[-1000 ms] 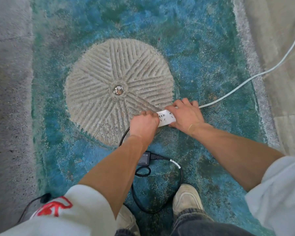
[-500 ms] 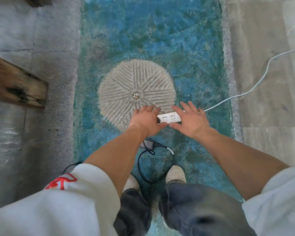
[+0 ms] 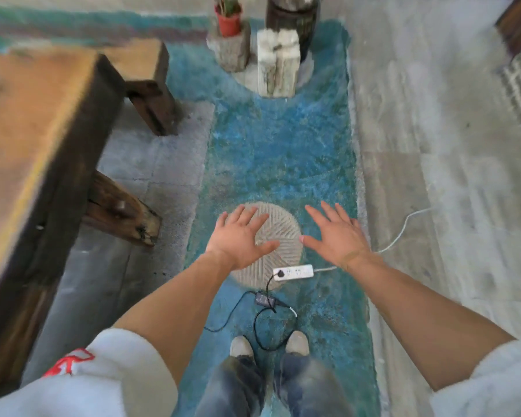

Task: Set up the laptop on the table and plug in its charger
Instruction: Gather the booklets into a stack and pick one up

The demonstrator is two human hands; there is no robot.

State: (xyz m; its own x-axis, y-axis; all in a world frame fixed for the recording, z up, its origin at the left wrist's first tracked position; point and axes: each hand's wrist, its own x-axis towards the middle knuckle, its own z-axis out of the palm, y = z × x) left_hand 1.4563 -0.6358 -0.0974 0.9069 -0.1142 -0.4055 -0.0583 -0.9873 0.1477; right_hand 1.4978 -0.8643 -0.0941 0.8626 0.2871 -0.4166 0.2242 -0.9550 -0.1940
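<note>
A white power strip (image 3: 295,272) lies on the blue floor at the edge of a round grooved stone (image 3: 278,236). A black plug (image 3: 280,274) sits in its left socket. From it a black cable runs down to the black charger brick (image 3: 264,299), and more cable loops between my shoes. My left hand (image 3: 241,237) and my right hand (image 3: 336,236) hover above the floor, fingers spread, holding nothing. No laptop is in view.
A thick wooden table (image 3: 33,139) with dark legs stands at the left. A white cord (image 3: 403,230) leads from the strip to the right. Stone blocks (image 3: 278,61) and a red plant pot (image 3: 229,24) stand at the far end of the blue strip.
Both hands have let go of the power strip and risen away from it with fingers spread. The view has pulled back, and the table has come into view.
</note>
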